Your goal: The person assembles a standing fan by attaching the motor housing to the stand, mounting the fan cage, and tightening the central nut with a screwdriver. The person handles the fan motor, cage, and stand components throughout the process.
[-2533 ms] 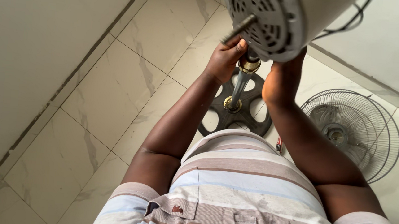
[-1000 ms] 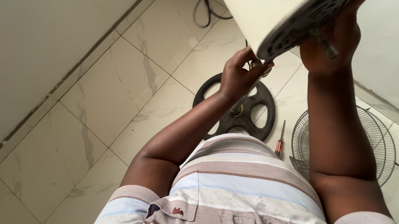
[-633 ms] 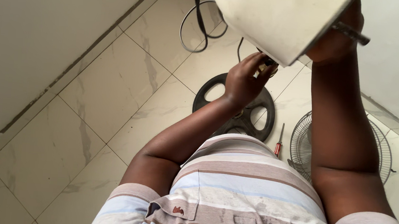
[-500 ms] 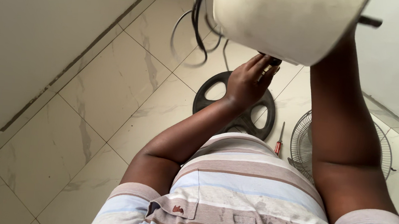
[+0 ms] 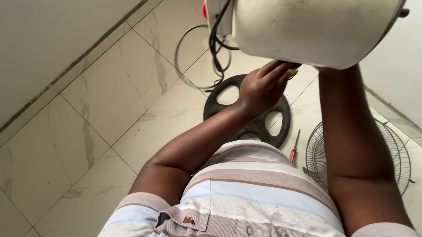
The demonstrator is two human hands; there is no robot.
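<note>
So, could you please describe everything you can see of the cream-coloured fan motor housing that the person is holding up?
The fan motor housing is a rounded cream shell, plastic by its look, scuffed and a little dirty. It fills the top of the view, tilted above the black round base on the floor. A black cable hangs from its left end, beside a small red part. The left hand reaches up under it; the right hand is hidden behind it.

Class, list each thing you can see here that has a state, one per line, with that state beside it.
Fan motor housing: raised, tilted, off its guard.
Left hand: closed around the top of the stand, under the housing.
Right hand: hidden behind the housing.
Cord: hanging loose, looped.
Round base: flat on the floor.
Wire guard: detached, lying flat.
Screwdriver: lying on the floor, unused.
</note>
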